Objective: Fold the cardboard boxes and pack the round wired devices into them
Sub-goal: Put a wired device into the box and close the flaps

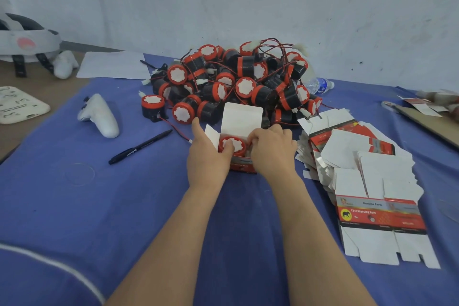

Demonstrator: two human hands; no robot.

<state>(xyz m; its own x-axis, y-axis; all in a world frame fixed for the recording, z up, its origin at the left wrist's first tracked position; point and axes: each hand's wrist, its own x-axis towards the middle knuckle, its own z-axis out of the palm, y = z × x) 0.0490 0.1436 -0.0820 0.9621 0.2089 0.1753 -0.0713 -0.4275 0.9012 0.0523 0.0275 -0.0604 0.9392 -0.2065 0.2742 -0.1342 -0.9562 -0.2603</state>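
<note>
Two bare forearms reach forward from the lower edge and converge at mid-cloth. Left hand point(208, 156): palm against the left wall of the cardboard box point(242, 167), fingers wrapped round that side, thumb pressed on the white face of the round wired device point(234, 145). Right hand point(272, 150): knuckles up, fingers curled in, gripping the device's right rim. Device sits face up inside the box; rear lid flap upright, left side flap splayed out. Box stands on the blue cloth point(99, 194), just before the pile of devices point(236, 82). Flat box blanks point(372, 181) lie to the right.
</note>
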